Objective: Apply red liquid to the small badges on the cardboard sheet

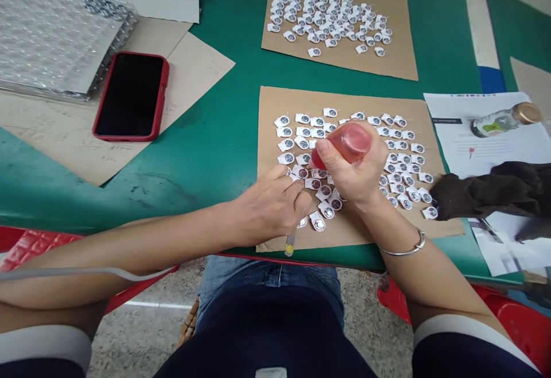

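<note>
A sheet of brown cardboard [269, 102] lies in front of me, bearing many small white tags [330, 112] with round dark centres. My right hand [359, 174] is wrapped round a red translucent squeeze bottle [350, 141], tipped with its narrow end down to the left over the tags. Close beside it, my left hand [273, 203] rests low over the cardboard's left part with its fingers curled. Below its fingers a thin clear tube with a yellow end [290, 247] sticks out, apparently held in them. The left fingertips are close to some tags and partly hide them.
Another cardboard sheet [340, 68] with tags lies farther back. On the left are a red-cased phone [131, 96], papers [198, 62] and clear plastic trays [55, 33]. At right are a glass bottle [495, 123], dark cloth [486, 189] and printed sheets [456, 154].
</note>
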A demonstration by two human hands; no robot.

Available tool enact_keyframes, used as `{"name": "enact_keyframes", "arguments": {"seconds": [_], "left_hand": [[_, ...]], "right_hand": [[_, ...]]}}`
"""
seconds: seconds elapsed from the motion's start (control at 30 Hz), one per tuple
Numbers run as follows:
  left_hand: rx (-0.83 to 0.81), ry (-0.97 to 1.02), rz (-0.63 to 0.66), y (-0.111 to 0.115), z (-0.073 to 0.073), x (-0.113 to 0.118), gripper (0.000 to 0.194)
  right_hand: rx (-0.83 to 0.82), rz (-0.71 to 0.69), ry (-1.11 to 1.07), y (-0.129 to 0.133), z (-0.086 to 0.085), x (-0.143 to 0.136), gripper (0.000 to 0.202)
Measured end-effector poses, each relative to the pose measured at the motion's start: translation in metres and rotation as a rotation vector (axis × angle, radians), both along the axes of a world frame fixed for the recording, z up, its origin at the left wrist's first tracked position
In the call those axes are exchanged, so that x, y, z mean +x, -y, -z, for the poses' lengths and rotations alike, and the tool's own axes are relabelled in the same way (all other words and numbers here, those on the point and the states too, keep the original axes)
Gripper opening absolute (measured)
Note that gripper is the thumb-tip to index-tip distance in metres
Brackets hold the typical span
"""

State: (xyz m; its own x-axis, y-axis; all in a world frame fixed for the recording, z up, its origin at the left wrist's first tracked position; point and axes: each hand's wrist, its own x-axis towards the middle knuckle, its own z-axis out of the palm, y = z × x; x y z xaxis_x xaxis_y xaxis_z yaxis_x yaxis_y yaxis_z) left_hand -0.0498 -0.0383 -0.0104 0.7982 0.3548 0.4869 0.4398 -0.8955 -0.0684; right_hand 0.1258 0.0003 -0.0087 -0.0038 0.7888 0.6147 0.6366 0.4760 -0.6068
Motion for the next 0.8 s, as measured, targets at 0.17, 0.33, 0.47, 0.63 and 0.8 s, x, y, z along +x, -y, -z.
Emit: {"name": "enact_keyframes", "arguments": {"seconds": [0.17, 0.33, 0.47, 0.63, 0.8], "left_hand": [[-0.017, 0.014, 0.001, -0.001, -0.001, -0.001, 0.028], [-0.045, 0.022, 0.001, -0.001, -0.002, -0.001, 0.029], [-0.065, 0.020, -0.001, -0.002, -0.003, -0.002, 0.030], [-0.145, 0.016, 0.014, -0.008, -0.004, -0.006, 0.028], [-0.217, 0.050, 0.017, -0.012, -0.004, -0.010, 0.022]], "right_hand": [[0.018, -0.022, 0.026, 0.001, -0.001, 0.001, 0.028], [0.000, -0.012, 0.043, 0.002, -0.001, 0.001, 0.029], [0.004, -0.008, 0.060, 0.003, -0.002, 0.000, 0.029], [0.028, -0.048, 0.069, 0.005, -0.004, 0.001, 0.025], [0.048, -0.073, 0.068, 0.005, -0.004, 0.001, 0.025]]}}
